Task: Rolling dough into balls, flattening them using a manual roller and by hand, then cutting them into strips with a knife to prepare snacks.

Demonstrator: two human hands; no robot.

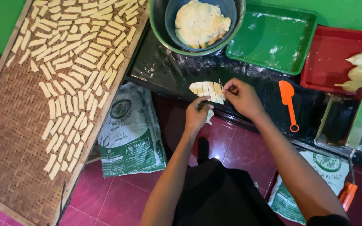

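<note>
A flat sheet of pale dough (pixel 206 89), scored into strips, lies on the black work surface (pixel 168 71). My right hand (pixel 241 97) pinches the sheet's right edge. At the sheet's lower edge, my left hand (pixel 197 115) holds a small strip of dough (pixel 209 116) that hangs below its fingers. Both forearms reach in from the bottom of the view.
A woven tray (pixel 17 138) on the left carries several dough strips. A green bowl (pixel 158 25) holds a blue bowl of dough (pixel 198 23). A green tray (pixel 273 37), a red tray (pixel 332 58) with dough pieces, an orange scraper (pixel 288 98) and flour sacks (pixel 130 134) lie around.
</note>
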